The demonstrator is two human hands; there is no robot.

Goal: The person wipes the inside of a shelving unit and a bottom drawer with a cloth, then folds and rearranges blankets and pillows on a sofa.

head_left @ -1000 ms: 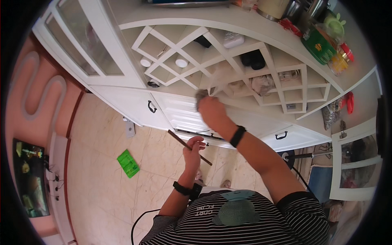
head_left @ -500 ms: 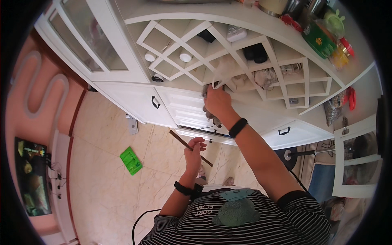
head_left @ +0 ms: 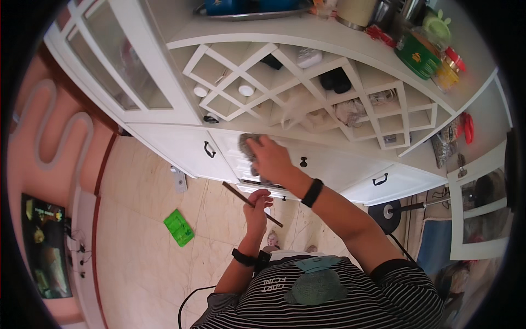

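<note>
My right hand (head_left: 273, 161) is closed on a crumpled grey cloth (head_left: 250, 143), which it holds against the top front edge of the white cabinet (head_left: 334, 164), just below the diamond lattice. Part of the cloth hangs under the palm. A thin dark brown stick (head_left: 235, 192) slants through my left hand (head_left: 256, 210), held loosely in front of the lower drawers with some fingers raised. Right of my right hand, a round black knob (head_left: 303, 162) sits on the drawer front.
The lattice rack (head_left: 230, 101) holds several small items. Jars and a green tub (head_left: 418, 54) crowd the upper shelf at right. A green packet (head_left: 178, 227) lies on the tiled floor at left. A glass-paned door (head_left: 482, 203) stands ajar on the right.
My right hand has moved left and down with the cloth, away from the middle of the lattice, uncovering the black knob. My left hand and the stick have barely shifted.
</note>
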